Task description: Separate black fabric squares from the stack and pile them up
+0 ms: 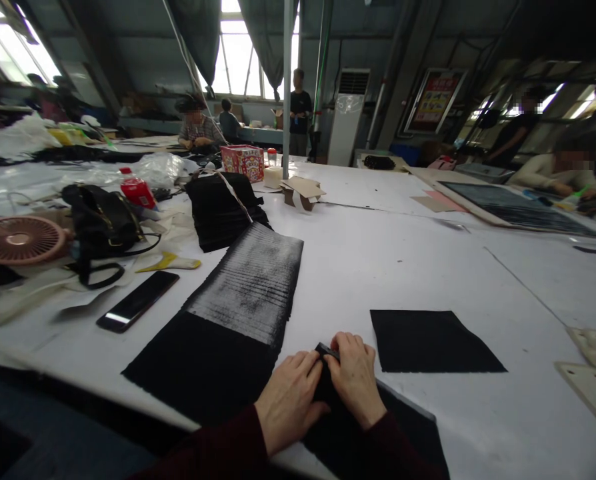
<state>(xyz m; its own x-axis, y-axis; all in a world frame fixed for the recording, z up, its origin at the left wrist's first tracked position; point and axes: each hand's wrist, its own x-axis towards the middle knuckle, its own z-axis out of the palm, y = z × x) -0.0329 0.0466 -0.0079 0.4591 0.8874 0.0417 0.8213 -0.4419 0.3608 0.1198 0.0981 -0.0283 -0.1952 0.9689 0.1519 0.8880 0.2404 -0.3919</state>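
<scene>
Left hand: left hand (292,402), lower centre of frame; fingers bent close together, thumb spread apart, fingertips on the raised fold; grip beneath cannot be told.
Right hand: right hand (354,375), just beside it; fingers curled nearly closed, thumb and fingers apparently pinching the fold.
Sheet in work: thin black fabric-like sheet (412,427), bottom centre, partly under both hands, its far end turned up into a small narrow roll or fold between the fingertips.
Handling: best, I judge, to keep both thumbs level, turn the edge in evenly, and press from the middle outward; uneven pressure could skew the crease.
Loose sheet: one flat black four-sided sheet (433,343), right of the hands, apart from them.
Spread sheets: one long overlapping run of black sheets with greyish-white strips (251,287), left of centre; overlaps too fine to count.
Pile: one thick black stack (227,212), upper centre-left, at the run's far end.
Left-side items: one dark glass-faced phone (138,301), one round pink fan (21,239), one black bag (103,220), one red bottle (138,190).
Right edge: at least two cream boards with holes (591,393).
Surface: one broad white tabletop (348,267) under everything.
People: at least five others, upper frame; the far-left figures too blurred to count.
</scene>
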